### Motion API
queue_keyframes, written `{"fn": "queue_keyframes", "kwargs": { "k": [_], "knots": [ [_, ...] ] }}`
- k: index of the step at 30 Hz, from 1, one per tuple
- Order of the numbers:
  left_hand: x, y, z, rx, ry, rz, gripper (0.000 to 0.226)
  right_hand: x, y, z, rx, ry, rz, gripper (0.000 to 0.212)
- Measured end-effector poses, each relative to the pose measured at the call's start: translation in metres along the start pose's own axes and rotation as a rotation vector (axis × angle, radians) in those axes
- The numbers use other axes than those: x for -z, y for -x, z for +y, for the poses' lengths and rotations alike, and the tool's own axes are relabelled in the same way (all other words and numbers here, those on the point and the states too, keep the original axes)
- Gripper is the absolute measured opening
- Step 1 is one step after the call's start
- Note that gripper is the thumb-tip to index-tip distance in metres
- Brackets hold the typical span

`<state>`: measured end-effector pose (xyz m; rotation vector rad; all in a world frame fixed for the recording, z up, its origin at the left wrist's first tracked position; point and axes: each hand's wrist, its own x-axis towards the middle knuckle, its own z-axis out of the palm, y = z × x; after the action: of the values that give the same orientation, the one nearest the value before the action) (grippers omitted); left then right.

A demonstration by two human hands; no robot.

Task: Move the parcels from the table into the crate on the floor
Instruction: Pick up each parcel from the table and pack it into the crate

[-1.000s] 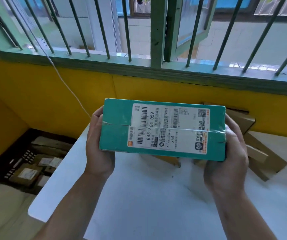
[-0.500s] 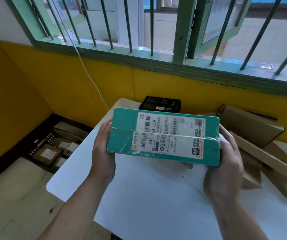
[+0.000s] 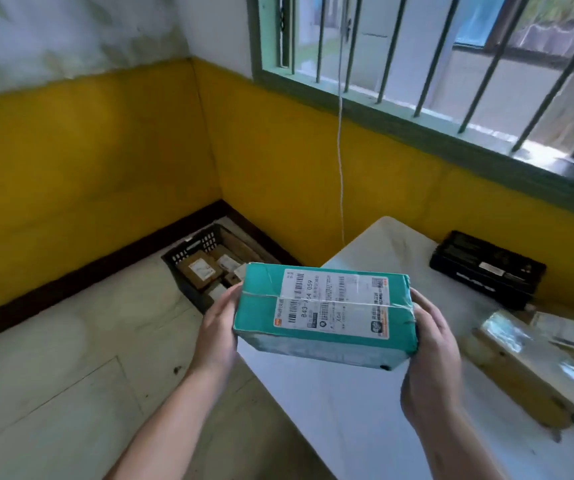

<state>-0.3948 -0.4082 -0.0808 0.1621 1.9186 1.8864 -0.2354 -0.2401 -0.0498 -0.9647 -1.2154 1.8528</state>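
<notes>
Both hands, left hand [image 3: 218, 329] and right hand [image 3: 429, 355], hold the green parcel [image 3: 323, 313] over the worktop [image 3: 358, 403] edge; bare floor [image 3: 81, 358] lies before the crate [image 3: 188, 268]

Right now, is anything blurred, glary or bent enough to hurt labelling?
Head view: the teal cardboard parcel is sharp, its label's large digits mostly readable; head view, right edge: the tape-wrapped brown parcels on the white table are smeared and catch glare; head view, top: the grey window bars splay from the wide lens.
</notes>
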Motion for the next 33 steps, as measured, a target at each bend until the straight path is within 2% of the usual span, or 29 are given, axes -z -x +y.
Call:
{"fn": "queue_keyframes", "kwargs": {
  "k": [5, 9, 11, 14, 20, 28, 30, 33],
  "knots": [
    [0.12, -0.05, -0.001, 0.044, -0.079, 0.168, 0.03, -0.123, 0.004, 0.054, -0.082, 0.108, -0.09, 0.029],
    [0.184, -0.091, 0.006, 0.1, -0.108, 0.186, 0.029, -0.197, -0.005, 0.086, -0.138, 0.189, -0.123, 0.023],
    [0.201, -0.115, 0.009, 0.15, -0.13, 0.143, 0.046, -0.223, -0.016, 0.1, -0.152, 0.229, -0.129, 0.018],
    [0.214, -0.156, 0.014, 0.181, -0.181, 0.055, 0.067, -0.255, -0.041, 0.122, -0.139, 0.286, -0.139, 0.012],
    [0.226, -0.278, 0.011, 0.211, -0.288, -0.012, 0.034, -0.324, -0.123, 0.174, -0.146, 0.321, -0.065, 0.016],
    [0.237, -0.454, 0.009, 0.34, -0.537, 0.027, 0.065, -0.422, -0.234, 0.236, -0.345, 0.309, 0.041, 0.02],
    [0.244, -0.49, 0.012, 0.357, -0.566, 0.013, 0.065, -0.442, -0.254, 0.249, -0.385, 0.327, 0.068, 0.022],
    [0.255, -0.538, 0.011, 0.383, -0.543, -0.09, 0.051, -0.47, -0.28, 0.261, -0.422, 0.337, 0.108, 0.022]
  ]
}}
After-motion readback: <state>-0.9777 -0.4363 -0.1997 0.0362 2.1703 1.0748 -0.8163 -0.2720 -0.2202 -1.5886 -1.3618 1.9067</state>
